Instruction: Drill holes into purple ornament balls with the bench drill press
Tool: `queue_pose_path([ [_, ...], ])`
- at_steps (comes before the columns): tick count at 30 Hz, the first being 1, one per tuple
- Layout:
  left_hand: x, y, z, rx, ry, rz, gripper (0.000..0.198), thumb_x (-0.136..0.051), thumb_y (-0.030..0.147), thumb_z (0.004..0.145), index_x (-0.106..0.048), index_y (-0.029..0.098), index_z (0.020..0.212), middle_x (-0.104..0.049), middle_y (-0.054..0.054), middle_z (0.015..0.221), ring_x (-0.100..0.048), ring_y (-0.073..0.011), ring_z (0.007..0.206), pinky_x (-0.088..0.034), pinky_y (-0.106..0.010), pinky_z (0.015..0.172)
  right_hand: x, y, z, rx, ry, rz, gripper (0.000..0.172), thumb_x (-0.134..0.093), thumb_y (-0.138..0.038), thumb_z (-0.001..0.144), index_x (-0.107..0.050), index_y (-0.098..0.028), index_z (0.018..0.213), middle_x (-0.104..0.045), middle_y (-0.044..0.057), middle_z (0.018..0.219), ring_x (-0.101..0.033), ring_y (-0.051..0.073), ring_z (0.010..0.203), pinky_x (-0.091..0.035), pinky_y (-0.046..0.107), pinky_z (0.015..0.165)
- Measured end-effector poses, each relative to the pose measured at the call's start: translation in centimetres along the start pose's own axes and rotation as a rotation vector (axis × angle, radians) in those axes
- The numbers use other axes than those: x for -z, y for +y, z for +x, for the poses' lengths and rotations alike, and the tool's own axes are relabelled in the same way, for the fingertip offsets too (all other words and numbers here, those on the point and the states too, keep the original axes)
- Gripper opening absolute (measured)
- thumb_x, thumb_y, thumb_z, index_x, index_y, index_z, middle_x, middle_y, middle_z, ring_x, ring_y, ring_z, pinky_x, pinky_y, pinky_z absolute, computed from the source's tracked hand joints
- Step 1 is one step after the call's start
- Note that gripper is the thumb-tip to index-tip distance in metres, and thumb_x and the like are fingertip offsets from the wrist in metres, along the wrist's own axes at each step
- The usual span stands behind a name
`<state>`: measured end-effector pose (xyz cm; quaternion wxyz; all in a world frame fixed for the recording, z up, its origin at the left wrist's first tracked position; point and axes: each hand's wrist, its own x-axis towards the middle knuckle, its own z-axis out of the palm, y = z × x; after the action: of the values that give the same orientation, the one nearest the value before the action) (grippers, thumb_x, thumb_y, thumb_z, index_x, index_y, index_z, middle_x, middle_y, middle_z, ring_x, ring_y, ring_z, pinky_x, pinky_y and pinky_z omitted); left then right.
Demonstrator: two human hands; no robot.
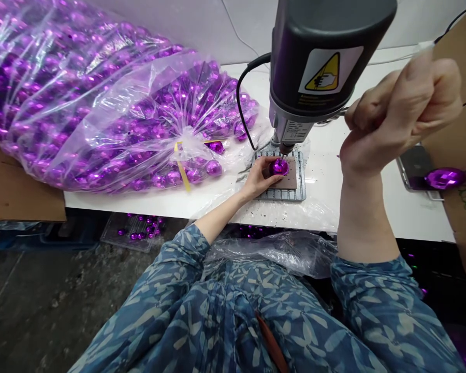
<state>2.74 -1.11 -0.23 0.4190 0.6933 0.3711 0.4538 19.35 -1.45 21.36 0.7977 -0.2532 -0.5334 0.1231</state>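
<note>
My left hand [259, 180] is closed around the side of a shiny purple faceted ball [280, 167]. The ball sits on a brown board [290, 181] laid over the grey slotted base [301, 192] of a bench drill press [326, 57]. From above, the drill bit [282, 155] meets the ball's top, or nearly so; I cannot tell whether it has entered. Raised at the right, my right hand [404, 106] is wrapped in a fist around the press's feed lever [338, 115], most of which the fingers hide.
A big clear bag [112, 103] of purple balls, tied with yellow tape [183, 168], fills the left of the white table [322, 204]. Dark shavings surround the base. At right are a phone-like device [413, 166], another purple ball [446, 178] and cardboard [460, 124]. A black cable [238, 98] loops beside the press.
</note>
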Motion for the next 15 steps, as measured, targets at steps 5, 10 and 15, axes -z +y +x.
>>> queue_pose_path([
  [5, 0.1, -0.2, 0.0, 0.003, 0.02, 0.045, 0.059, -0.086, 0.055, 0.096, -0.062, 0.025, 0.141, -0.072, -0.012, 0.139, -0.069, -0.0305, 0.134, -0.055, -0.052, 0.12, 0.6, 0.9, -1.8, 0.077, 0.071, 0.012, 0.074, -0.065, -0.065, 0.098, -0.016, -0.017, 0.069, -0.006, -0.005, 0.053, -0.028, 0.001, 0.042, -0.021, 0.021, 0.045],
  [10, 0.1, -0.3, 0.0, -0.005, 0.027, 0.064, 0.058, -0.086, 0.054, 0.096, -0.063, 0.025, 0.141, -0.072, -0.012, 0.139, -0.067, -0.0315, 0.135, -0.053, -0.053, 0.121, 1.3, 1.9, -2.6, 0.124, 0.106, 0.023, 0.071, -0.065, -0.065, 0.099, -0.02, -0.018, 0.069, -0.007, -0.005, 0.053, -0.026, 0.004, 0.042, -0.026, 0.024, 0.044],
  [15, 0.1, -0.3, 0.0, -0.017, 0.012, 0.064, 0.061, -0.084, 0.059, 0.096, -0.062, 0.024, 0.141, -0.073, -0.013, 0.139, -0.066, -0.0323, 0.136, -0.054, -0.053, 0.119, 2.7, 3.7, -3.4, 0.174, 0.086, 0.02, 0.066, -0.061, -0.056, 0.103, -0.017, -0.019, 0.073, -0.005, -0.006, 0.052, -0.017, 0.004, 0.041, -0.026, 0.024, 0.043],
])
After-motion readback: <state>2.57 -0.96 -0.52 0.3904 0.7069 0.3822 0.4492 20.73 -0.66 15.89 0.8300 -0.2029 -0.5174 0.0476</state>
